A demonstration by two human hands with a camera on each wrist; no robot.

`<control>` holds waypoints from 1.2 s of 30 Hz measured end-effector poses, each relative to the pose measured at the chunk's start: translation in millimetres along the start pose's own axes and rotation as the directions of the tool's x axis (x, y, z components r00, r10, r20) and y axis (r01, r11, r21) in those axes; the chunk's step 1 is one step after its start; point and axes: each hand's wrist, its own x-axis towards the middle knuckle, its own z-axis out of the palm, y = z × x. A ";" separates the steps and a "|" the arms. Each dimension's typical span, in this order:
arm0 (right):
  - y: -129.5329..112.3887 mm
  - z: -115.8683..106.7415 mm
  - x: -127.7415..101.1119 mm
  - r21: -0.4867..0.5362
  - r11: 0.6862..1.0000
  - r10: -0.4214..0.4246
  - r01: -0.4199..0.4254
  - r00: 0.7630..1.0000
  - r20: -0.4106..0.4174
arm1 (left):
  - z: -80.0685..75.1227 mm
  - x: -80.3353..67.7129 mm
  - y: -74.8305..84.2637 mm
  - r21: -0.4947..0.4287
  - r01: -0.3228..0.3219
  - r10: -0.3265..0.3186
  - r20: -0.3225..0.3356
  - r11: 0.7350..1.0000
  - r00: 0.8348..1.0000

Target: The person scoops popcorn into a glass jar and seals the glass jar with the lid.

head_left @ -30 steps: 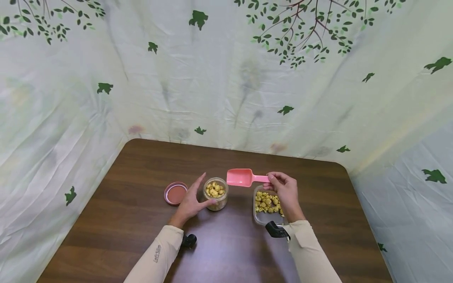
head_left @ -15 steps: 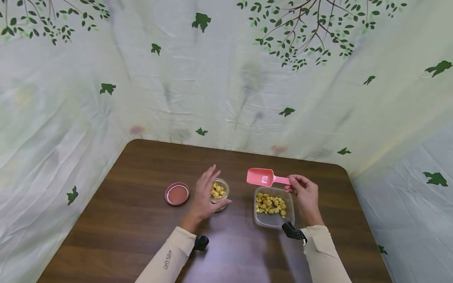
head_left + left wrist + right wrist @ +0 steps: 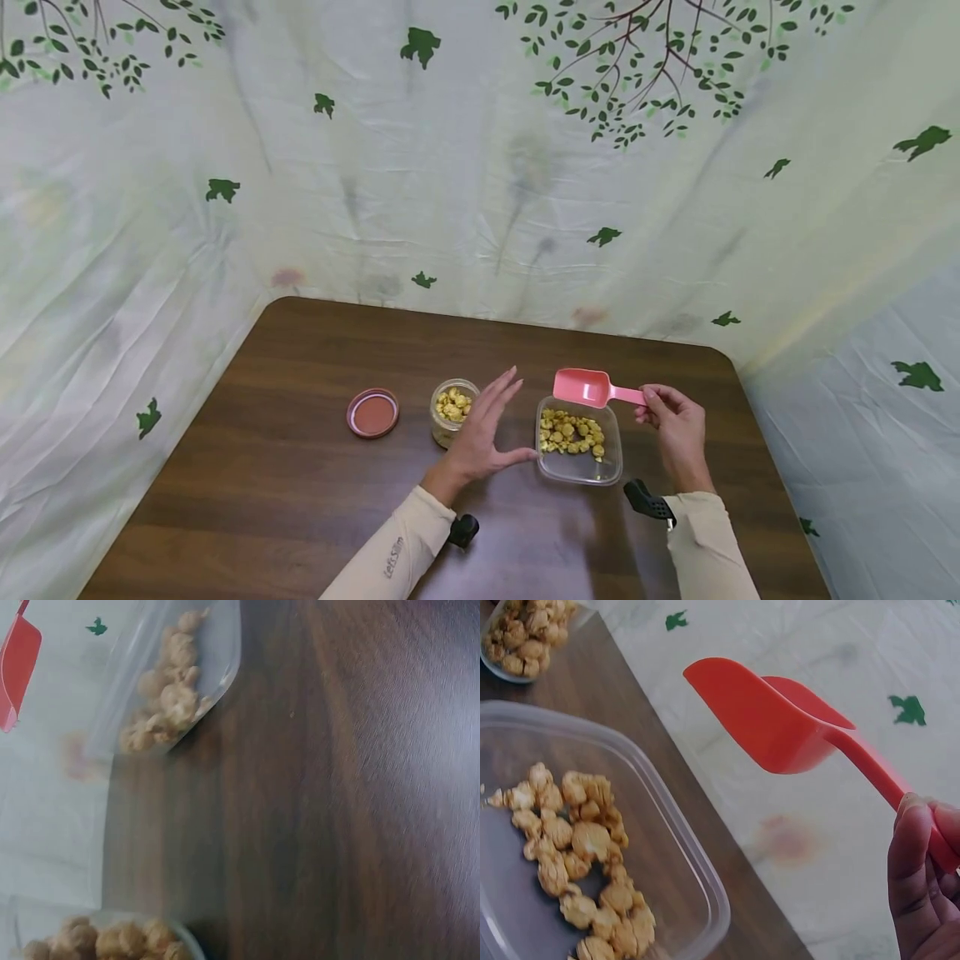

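Observation:
A small glass jar (image 3: 453,409) of yellow puffed pieces stands open on the brown table (image 3: 300,475). My left hand (image 3: 489,429) hovers with straight, spread fingers between the jar and a clear plastic tub (image 3: 579,473) that holds more of the pieces (image 3: 570,432). My right hand (image 3: 675,425) pinches the handle of an empty pink scoop (image 3: 588,387), held above the tub's far right corner. In the right wrist view the scoop (image 3: 772,720) hangs over the tub (image 3: 667,847). The left wrist view shows the tub (image 3: 225,652) and the jar's rim (image 3: 97,941).
The jar's reddish lid (image 3: 372,413) lies flat on the table left of the jar. A leaf-printed cloth (image 3: 480,167) hangs close behind and around the table. The table's rounded far corners and right edge are near the tub.
My left hand let go of the jar and moved right toward the tub, fingers spread. My right hand carried the scoop from over the jar rightward past the tub.

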 end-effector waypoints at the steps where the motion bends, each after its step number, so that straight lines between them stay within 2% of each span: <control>1: 0.4 -2.6 0.0 -0.006 1.000 0.001 -0.001 1.000 -0.002 | 2.4 -0.3 -0.3 -0.012 0.012 -0.011 0.013 1.000 1.000; 6: 2.2 -13.2 -0.2 -0.029 0.999 0.026 -0.026 1.000 -0.014 | 12.8 -2.7 -3.4 -0.010 0.051 -0.050 0.100 0.999 0.994; 11: 6.0 -20.9 -1.4 -0.074 0.997 0.036 -0.037 0.999 -0.019 | 24.0 -6.7 -5.7 -0.043 0.113 -0.103 0.186 0.993 0.977; 15: 10.0 -26.3 -0.6 -0.108 0.994 0.029 -0.032 0.999 -0.032 | 33.4 -8.9 -6.7 -0.094 0.210 -0.180 0.256 0.973 0.950; 20: 14.0 -33.3 -0.7 -0.231 0.972 0.024 -0.033 0.999 -0.043 | 45.6 -13.6 -9.5 -0.113 0.327 -0.271 0.346 0.938 0.898; 24: 15.5 -36.5 -2.3 -0.318 0.947 0.036 -0.044 0.999 -0.029 | 53.9 -19.1 -13.2 -0.124 0.385 -0.320 0.361 0.914 0.876; 31: 17.6 -36.2 -3.4 -0.371 0.928 -0.016 0.017 1.000 0.006 | 65.5 -27.7 -18.0 -0.138 0.454 -0.387 0.344 0.880 0.855; 36: 18.9 -35.4 -5.5 -0.433 0.901 -0.015 0.017 1.000 0.009 | 71.2 -34.9 -18.7 -0.137 0.519 -0.446 0.358 0.844 0.820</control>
